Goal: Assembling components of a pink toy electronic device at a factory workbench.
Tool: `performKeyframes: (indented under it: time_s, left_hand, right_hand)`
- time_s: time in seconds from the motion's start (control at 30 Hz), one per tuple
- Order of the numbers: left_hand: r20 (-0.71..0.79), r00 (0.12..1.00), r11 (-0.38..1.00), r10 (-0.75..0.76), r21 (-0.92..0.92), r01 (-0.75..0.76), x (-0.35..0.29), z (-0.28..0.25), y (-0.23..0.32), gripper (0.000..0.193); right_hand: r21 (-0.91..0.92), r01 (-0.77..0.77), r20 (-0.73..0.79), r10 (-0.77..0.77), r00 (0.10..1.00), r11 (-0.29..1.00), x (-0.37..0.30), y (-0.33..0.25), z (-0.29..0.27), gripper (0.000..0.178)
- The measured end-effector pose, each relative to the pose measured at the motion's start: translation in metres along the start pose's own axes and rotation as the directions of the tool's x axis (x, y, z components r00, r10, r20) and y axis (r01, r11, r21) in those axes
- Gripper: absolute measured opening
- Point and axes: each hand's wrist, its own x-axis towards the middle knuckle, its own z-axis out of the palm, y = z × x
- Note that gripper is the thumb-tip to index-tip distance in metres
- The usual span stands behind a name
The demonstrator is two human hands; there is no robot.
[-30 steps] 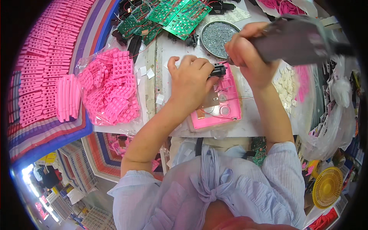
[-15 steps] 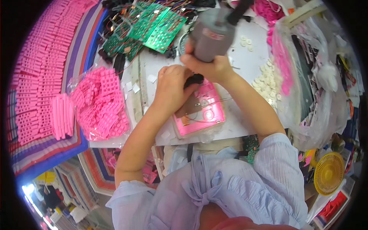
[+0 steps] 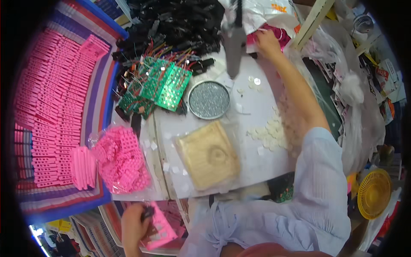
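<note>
L hand (image 3: 133,225) is low at btm left, past the table's near edge, fingers closed round the side of a pink plastic housing (image 3: 162,223), w/ a blk part (image 3: 147,213) by the fingertips. Housing is tilted, off the table, above/in front of a lower striped-lined crate (image 3: 114,210) w/ more pink pcs; can't tell if it touches them.

R hand (image 3: 269,44) is at far end of table, arm stretched fwd, fingers down among magenta strips (image 3: 283,38) at the mouth of a white plastic bag (image 3: 278,15). Can't tell if it's pinching any.

Just left of R hand, an elec. screwdriver (image 3: 233,49) hangs upright, blurred, neither hand on it. Below it, a round tray (image 3: 209,81) of small metal screws (image 3: 209,100). Mid-table (image 3: 263,98), nearer the person: a tan block (image 3: 205,154) in clear wrap, w/ a round mark. White discs (image 3: 272,132) lie loose to its R.

Upper L: green PCBs (image 3: 169,83) w/ wires, blk parts (image 3: 180,21) heaped behind. L edge: clear bag of pink grid pcs (image 3: 124,158), next to a blue-rimmed crate (image 3: 107,188) w/ rows of pink parts (image 3: 55,107).
</note>
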Motion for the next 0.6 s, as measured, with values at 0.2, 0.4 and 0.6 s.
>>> performKeyframes:
  time_s: [0.2,0.4,0.6]
  left_hand:
    - [0.136,0.924,0.933,-0.358,0.089,0.348,-0.079,0.088,-0.096,0.036]
    - [0.217,0.756,0.772,-0.618,-0.019,0.636,-0.134,0.155,-0.152,0.021]
    - [-0.067,0.737,0.727,-0.673,0.126,0.675,-0.143,0.203,-0.219,0.034]
  right_hand:
    - [-0.225,0.118,0.816,0.121,0.565,0.967,0.05,-0.024,0.053,0.026]
    - [-0.259,0.075,0.867,0.197,0.458,0.963,0.041,0.059,0.07,0.031]
    - [-0.239,0.139,0.874,0.151,0.463,0.961,0.052,0.089,0.055,0.037]
